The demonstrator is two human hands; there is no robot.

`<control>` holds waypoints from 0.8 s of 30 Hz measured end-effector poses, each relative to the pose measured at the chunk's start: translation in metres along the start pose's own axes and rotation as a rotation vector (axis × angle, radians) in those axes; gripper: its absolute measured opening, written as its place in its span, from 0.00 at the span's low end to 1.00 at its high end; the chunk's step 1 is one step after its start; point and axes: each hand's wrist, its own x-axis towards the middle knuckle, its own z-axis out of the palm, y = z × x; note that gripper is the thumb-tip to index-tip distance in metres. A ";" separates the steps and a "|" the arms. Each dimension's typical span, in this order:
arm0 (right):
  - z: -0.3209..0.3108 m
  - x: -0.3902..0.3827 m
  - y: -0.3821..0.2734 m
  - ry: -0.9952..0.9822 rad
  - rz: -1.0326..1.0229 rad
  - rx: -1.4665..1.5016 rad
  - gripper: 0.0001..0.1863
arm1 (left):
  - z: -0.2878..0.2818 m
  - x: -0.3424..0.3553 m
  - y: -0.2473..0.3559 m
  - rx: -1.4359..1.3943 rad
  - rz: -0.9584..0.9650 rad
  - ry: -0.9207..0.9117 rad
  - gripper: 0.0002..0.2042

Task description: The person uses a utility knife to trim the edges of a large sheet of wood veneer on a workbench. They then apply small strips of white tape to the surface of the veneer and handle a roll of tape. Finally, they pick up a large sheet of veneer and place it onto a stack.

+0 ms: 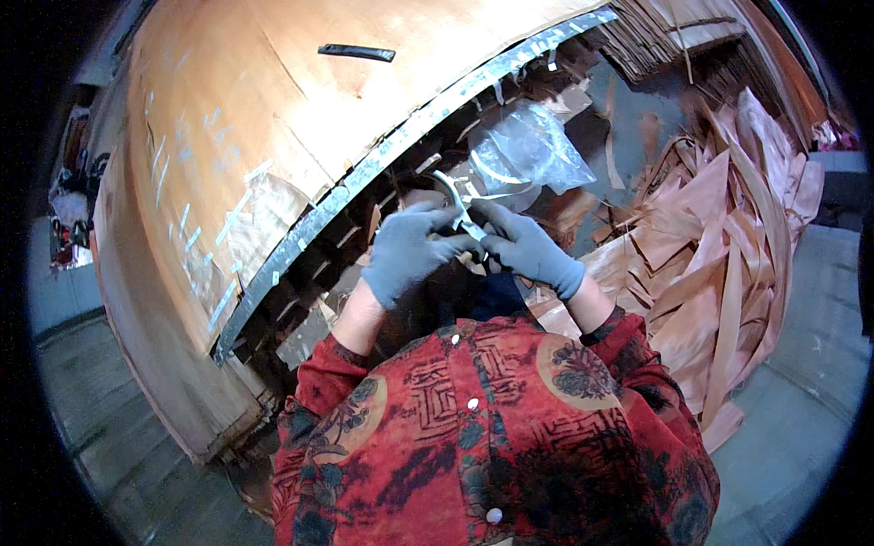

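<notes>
Both hands wear grey gloves and meet in front of my chest. My left hand (410, 250) is closed around a roll of white tape (450, 188), whose curved rim shows above the fingers. My right hand (533, 247) is closed beside it, its fingertips pinching a pale strip of the tape at the roll's lower end. Some fingertips overlap the roll, so the exact grip is partly hidden. Just beyond the hands lies a crumpled clear plastic bag (537, 150).
A large light-brown wood veneer sheet (273, 91) spreads at the left, edged by a grey metal strip (364, 173). On it lie a black bar (356, 53) and several tape pieces. Long veneer offcuts (719, 264) heap at the right; stacked veneer (651, 41) stands at the far right.
</notes>
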 end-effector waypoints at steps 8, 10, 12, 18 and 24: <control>0.032 0.018 0.022 -0.224 -0.133 -0.282 0.26 | 0.007 -0.034 -0.034 -0.139 -0.201 -0.267 0.14; 0.041 0.027 0.035 -0.335 -0.238 -0.311 0.22 | 0.009 -0.043 -0.047 -0.177 -0.245 -0.382 0.14; 0.031 0.039 0.035 -0.575 -0.113 -0.338 0.14 | 0.016 -0.049 -0.061 -0.172 -0.321 -0.315 0.14; -0.097 0.081 -0.037 0.236 0.253 -1.204 0.12 | 0.050 -0.039 -0.121 -0.534 -0.826 0.275 0.13; -0.003 0.047 0.025 -0.015 -0.459 -1.215 0.31 | 0.079 -0.020 -0.153 -0.577 -0.897 0.429 0.13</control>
